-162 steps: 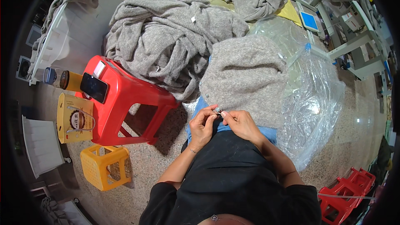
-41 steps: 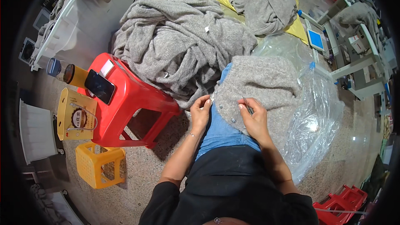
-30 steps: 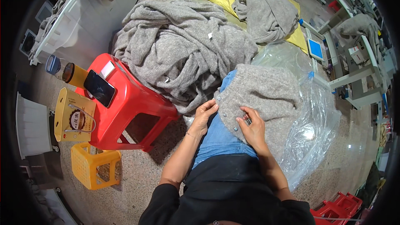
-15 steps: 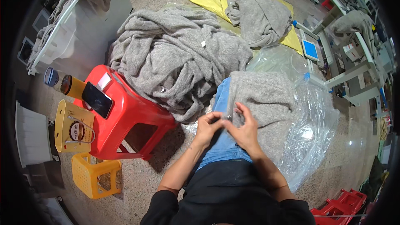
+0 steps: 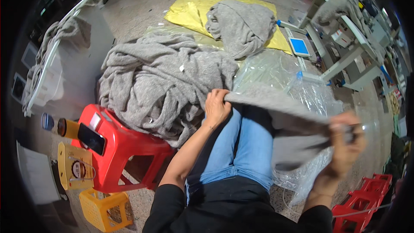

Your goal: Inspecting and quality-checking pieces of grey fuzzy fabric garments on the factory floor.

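A grey knitted garment (image 5: pixel 289 110) is stretched sideways above my knees, blurred at its right end. My left hand (image 5: pixel 217 107) grips its left corner, with fingers wrapped over the edge. Out to the right, my right hand (image 5: pixel 346 144) is smeared by motion but closed around the other end; a small dark thing shows by its fingers, too blurred to name. Just beyond my left hand lies a large heap of grey knitwear (image 5: pixel 159 73). Clear plastic sheeting (image 5: pixel 319 97) spreads under and beyond the held garment.
At left stands a red stool (image 5: pixel 125 142) bearing a phone (image 5: pixel 91 139), beside a yellow paper bag (image 5: pixel 76 166) and a yellow stool (image 5: pixel 103 209). A white bin (image 5: pixel 82 56) stands behind. More knitwear (image 5: pixel 243 26) rests on a yellow sheet (image 5: pixel 185 11). Red stools (image 5: pixel 366 198) are at lower right.
My hands were together over my lap at the garment's edge. Now they are far apart, the right swung outward, and the garment has lifted off my leg and is pulled out between them.
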Demonstrator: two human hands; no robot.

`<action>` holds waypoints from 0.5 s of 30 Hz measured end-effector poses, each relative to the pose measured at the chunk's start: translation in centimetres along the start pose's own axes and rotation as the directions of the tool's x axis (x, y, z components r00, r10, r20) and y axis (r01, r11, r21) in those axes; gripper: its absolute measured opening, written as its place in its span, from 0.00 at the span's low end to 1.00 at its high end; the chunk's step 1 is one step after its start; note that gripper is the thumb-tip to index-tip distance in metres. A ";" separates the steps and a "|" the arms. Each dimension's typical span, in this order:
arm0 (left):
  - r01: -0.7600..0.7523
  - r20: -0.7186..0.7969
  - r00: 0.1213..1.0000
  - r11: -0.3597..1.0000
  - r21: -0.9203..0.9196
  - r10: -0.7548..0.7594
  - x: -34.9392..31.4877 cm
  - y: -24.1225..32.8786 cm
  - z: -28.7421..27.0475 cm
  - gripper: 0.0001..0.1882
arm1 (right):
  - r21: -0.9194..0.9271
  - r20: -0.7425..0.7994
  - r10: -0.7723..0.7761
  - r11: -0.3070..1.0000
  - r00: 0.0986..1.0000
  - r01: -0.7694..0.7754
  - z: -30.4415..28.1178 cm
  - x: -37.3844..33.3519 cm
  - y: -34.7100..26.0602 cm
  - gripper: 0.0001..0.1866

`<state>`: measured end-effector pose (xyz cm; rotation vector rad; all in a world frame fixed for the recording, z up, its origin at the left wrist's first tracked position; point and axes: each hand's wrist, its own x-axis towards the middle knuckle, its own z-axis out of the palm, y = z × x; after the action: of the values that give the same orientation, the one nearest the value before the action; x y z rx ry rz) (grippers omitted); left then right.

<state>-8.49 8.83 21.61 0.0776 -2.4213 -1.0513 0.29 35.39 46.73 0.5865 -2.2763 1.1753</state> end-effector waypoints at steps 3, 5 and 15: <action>-0.022 0.064 0.998 0.980 0.197 0.009 2.8 0.2 2.2 0.19 | -0.167 -0.438 -0.184 0.978 0.880 0.122 -6.2 4.3 2.2 0.06; -0.120 0.012 0.993 0.977 0.177 0.120 4.0 -0.1 2.9 0.23 | -0.353 -0.474 -0.238 0.933 0.848 0.064 -11.9 7.9 5.2 0.11; -0.640 0.391 0.760 0.698 0.320 0.519 24.7 13.7 8.9 0.21 | -0.528 -0.101 0.472 0.721 0.876 -0.449 -32.8 10.6 20.2 0.20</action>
<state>-32.33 18.39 36.34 -0.7019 -2.5945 -0.2167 -11.86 71.98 57.09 -0.1978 -2.7155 0.6414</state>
